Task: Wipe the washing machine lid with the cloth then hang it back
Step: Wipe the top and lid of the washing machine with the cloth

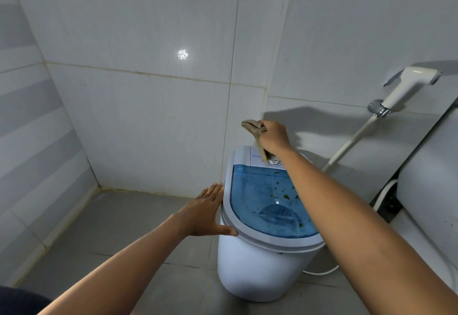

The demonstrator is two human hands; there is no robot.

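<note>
A small white washing machine (257,265) stands on the grey floor against the tiled wall. Its clear blue lid (262,198) is closed and carries greenish-brown specks and smears. My right hand (273,137) is raised above the machine's back control panel, shut on a beige cloth (255,132) that hangs down from my fingers to the panel. My left hand (207,211) lies flat with its fingers apart against the machine's left rim, thumb on the lid's frame.
A white bidet sprayer (409,84) with its hose (352,141) hangs on the wall at the right. A white toilet tank (431,178) stands close to the machine's right side. A white cable (322,271) runs behind the machine. Grey floor tiles spread to the left.
</note>
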